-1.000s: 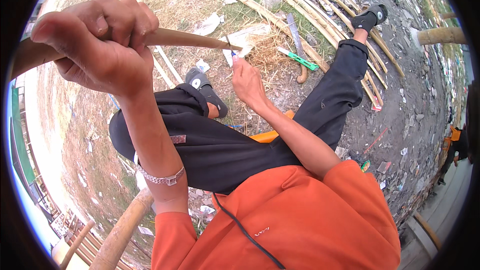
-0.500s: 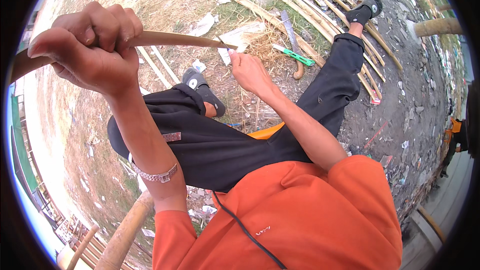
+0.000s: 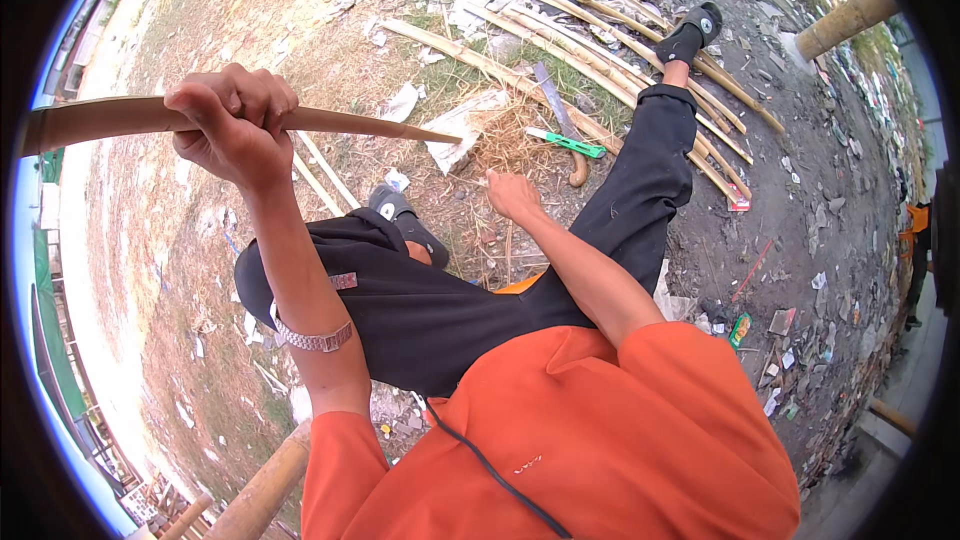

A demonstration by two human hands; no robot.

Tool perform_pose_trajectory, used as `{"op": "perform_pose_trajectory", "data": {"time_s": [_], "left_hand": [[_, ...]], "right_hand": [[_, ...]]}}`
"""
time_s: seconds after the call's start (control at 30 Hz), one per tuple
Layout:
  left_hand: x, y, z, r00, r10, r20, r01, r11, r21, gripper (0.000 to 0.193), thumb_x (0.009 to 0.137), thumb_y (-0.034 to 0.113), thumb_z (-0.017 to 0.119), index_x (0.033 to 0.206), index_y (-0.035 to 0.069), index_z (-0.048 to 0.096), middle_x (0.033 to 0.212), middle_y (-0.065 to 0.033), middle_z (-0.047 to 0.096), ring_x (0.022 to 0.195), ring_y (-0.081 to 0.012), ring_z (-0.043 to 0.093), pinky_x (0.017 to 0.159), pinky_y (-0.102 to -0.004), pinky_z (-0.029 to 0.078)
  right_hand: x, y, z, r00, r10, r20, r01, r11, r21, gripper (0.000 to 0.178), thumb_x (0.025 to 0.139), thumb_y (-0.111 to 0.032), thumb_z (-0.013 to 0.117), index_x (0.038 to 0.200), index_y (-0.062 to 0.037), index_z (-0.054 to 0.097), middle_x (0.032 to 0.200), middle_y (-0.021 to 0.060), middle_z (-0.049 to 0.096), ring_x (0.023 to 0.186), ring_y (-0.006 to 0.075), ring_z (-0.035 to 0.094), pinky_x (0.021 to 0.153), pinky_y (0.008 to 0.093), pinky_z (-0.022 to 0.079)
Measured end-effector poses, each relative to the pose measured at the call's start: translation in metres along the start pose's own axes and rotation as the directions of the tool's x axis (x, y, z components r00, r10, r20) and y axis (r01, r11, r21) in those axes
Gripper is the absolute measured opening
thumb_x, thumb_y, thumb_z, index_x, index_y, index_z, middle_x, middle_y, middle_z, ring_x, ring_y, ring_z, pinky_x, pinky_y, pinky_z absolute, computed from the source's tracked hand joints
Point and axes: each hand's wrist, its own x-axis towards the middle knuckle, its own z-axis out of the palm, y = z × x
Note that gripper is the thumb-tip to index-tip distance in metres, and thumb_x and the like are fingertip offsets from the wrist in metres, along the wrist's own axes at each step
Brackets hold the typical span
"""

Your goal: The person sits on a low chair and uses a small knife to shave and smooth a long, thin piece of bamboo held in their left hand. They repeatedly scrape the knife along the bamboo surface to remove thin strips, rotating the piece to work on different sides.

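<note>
My left hand (image 3: 240, 125) is raised at the left, its fingers wrapped round a long, flat bamboo strip (image 3: 370, 126). One end of the strip runs out past the hand to the left rim; the other tapers toward the middle. My right hand (image 3: 515, 198) is closed, below and to the right of that tapered end and apart from it. From its fingers a thin knife blade (image 3: 465, 179) points left, hard to make out against the ground; its handle is hidden in the fist. Pale shavings (image 3: 510, 145) lie just beyond my right hand.
A green-handled cutter (image 3: 570, 142) and a long grey blade (image 3: 553, 100) with a curved wooden handle (image 3: 579, 170) lie near my right leg. Several bamboo strips (image 3: 590, 60) stretch across the littered ground under my right foot. Thick bamboo poles (image 3: 845, 24) stand at the right and lower left.
My right hand and the knife have come off the strip, moving down and right toward me. My left hand still grips the strip, which now slants down toward its tapered end.
</note>
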Motion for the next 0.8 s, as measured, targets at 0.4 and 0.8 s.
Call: {"op": "perform_pose_trajectory", "data": {"time_s": [0.4, 0.8], "left_hand": [[-0.004, -0.005, -0.013, 0.962, -0.087, 0.26, 0.108, 0.992, -0.069, 0.059, 0.082, 0.071, 0.03, 0.062, 0.016, 0.024, 0.047, 0.0033, 0.018, 0.037, -0.01, 0.024, 0.036, -0.0242, 0.023], [-0.003, -0.007, -0.006, 0.977, -0.051, 0.206, 0.058, 0.998, -0.031, 0.058, 0.085, 0.069, 0.026, 0.064, 0.015, 0.024, 0.047, 0.0027, 0.02, 0.036, -0.0108, 0.025, 0.035, -0.0258, 0.026]], "right_hand": [[-0.027, -0.068, -0.016, 0.993, -0.101, -0.06, 0.114, 0.949, 0.294, 0.078, 0.095, -0.054, 0.022, 0.072, 0.0085, 0.063, 0.079, 0.0345, 0.06, 0.081, 0.0501, 0.058, 0.079, 0.0528, 0.044], [-0.015, -0.057, -0.002, 0.997, 0.051, -0.061, -0.03, 0.951, 0.307, 0.077, 0.095, -0.052, 0.024, 0.065, 0.0081, 0.061, 0.07, 0.0339, 0.058, 0.07, 0.0487, 0.059, 0.073, 0.0535, 0.043]]}}
